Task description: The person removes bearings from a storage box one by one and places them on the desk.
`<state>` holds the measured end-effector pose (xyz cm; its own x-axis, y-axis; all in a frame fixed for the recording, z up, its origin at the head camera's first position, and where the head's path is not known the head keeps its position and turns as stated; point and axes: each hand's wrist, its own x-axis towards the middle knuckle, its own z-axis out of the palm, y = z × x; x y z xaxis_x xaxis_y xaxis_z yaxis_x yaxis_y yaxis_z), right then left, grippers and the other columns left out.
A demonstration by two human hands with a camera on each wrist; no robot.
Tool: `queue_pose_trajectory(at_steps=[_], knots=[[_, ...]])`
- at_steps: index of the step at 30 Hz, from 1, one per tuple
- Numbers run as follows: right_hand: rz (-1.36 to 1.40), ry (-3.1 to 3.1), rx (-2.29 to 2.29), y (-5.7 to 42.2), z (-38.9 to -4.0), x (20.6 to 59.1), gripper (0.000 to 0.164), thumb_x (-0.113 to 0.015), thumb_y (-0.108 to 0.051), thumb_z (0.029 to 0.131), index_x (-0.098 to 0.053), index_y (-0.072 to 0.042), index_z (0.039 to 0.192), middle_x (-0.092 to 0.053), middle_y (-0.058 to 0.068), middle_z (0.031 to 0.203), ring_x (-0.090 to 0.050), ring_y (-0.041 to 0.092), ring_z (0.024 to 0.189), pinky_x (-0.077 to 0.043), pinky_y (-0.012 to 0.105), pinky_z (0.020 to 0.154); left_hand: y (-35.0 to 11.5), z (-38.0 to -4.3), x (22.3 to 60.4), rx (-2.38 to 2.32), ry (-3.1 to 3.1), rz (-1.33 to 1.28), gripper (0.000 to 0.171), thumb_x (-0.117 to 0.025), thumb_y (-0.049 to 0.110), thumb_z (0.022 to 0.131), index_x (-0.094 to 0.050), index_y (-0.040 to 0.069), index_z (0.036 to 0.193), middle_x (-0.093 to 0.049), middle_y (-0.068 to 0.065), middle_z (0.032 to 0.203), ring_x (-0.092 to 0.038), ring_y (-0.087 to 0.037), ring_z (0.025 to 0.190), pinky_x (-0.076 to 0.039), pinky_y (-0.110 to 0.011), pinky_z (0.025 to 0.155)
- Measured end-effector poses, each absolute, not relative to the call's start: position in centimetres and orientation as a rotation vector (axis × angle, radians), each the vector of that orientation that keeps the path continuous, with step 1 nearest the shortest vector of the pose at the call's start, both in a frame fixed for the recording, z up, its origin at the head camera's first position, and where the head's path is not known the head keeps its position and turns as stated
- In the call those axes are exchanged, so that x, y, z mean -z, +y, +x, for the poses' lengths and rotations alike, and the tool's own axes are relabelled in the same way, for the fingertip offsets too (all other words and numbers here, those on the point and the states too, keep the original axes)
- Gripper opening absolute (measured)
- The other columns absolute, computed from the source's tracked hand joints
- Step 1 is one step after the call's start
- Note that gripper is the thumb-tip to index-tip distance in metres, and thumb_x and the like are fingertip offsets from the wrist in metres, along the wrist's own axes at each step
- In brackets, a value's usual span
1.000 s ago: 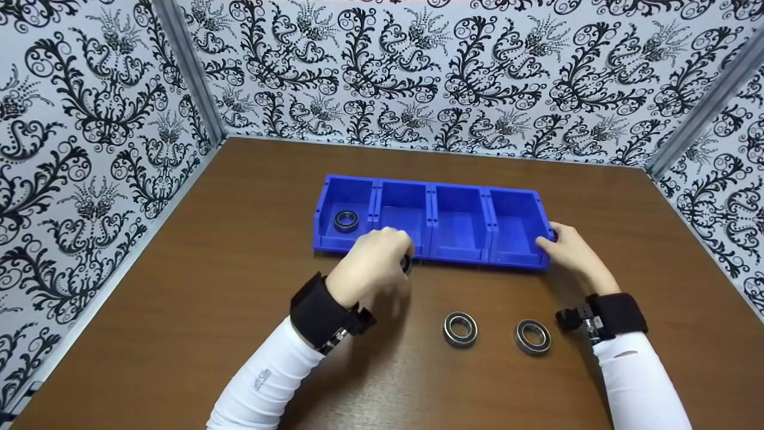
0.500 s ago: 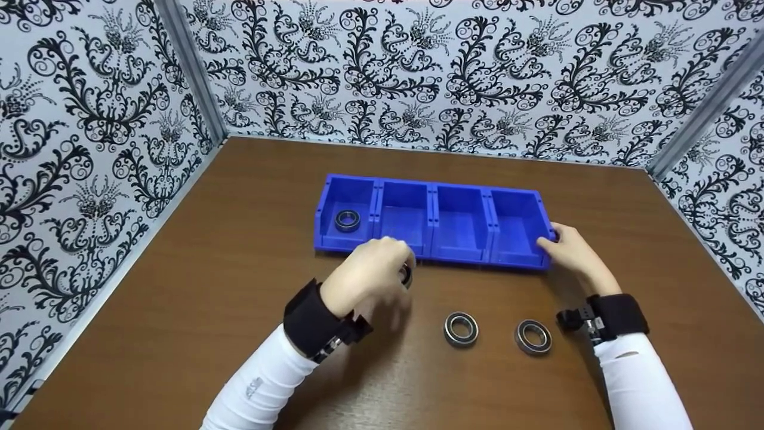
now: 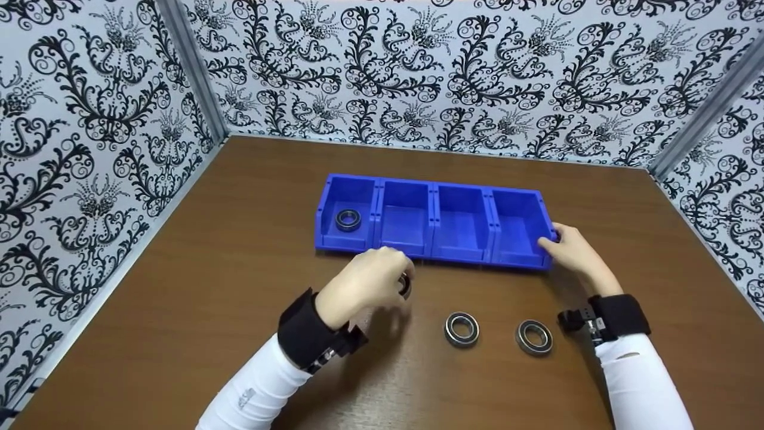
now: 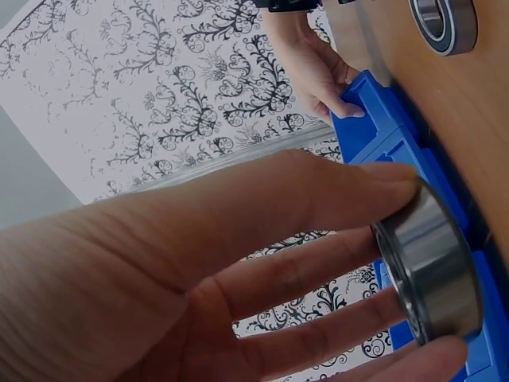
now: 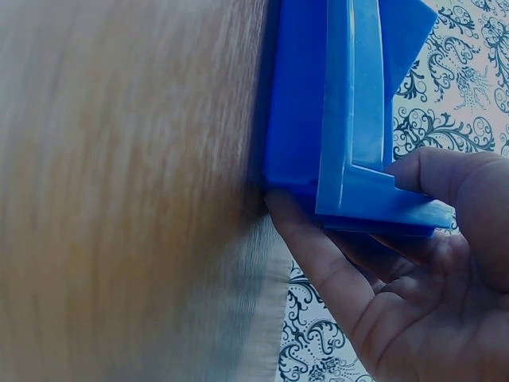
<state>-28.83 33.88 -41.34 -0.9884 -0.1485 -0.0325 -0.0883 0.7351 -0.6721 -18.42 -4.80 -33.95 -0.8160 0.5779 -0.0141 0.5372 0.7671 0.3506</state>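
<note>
My left hand [image 3: 371, 279] pinches a ball bearing [image 4: 433, 259] by its outer ring, thumb on one side and fingers on the other. In the head view it hangs above the table just in front of the blue bin row [image 3: 459, 261], near the second compartment. The bearing's steel side faces the left wrist camera. At the row's right end my right hand [image 3: 574, 254] grips the side wall, with the thumb over its edge and the fingers outside and underneath. Another bearing [image 3: 347, 220] lies flat in the leftmost compartment.
Two more bearings lie flat on the brown table [image 3: 250, 239] in front of the bins: a left one [image 3: 461, 329] and a right one [image 3: 533, 337], near the right wrist strap. Patterned wall panels [image 3: 418, 71] stand behind and at both sides.
My left hand has drawn slightly back from the bins toward me, still pinching the bearing. The right hand keeps its grip on the bin row, which stays in place.
</note>
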Motion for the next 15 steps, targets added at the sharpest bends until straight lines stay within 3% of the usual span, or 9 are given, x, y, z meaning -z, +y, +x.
queue_pose_trajectory(at_steps=[15], knots=[[-0.211,2.845,1.101,33.93,-28.82,41.36,0.047,-0.048,-0.007,0.1,-0.046,0.023,0.136,-0.064,0.039,0.119,-0.063,0.008,0.083,-0.05,0.012,0.067,-4.82,-17.92,34.87,-0.505,2.835,0.921,0.019,-0.081,0.012,0.079,-0.079,0.01,0.098,-0.078,-0.012,0.1,-0.074,-0.032,0.097,-0.061,-0.048,0.081]])
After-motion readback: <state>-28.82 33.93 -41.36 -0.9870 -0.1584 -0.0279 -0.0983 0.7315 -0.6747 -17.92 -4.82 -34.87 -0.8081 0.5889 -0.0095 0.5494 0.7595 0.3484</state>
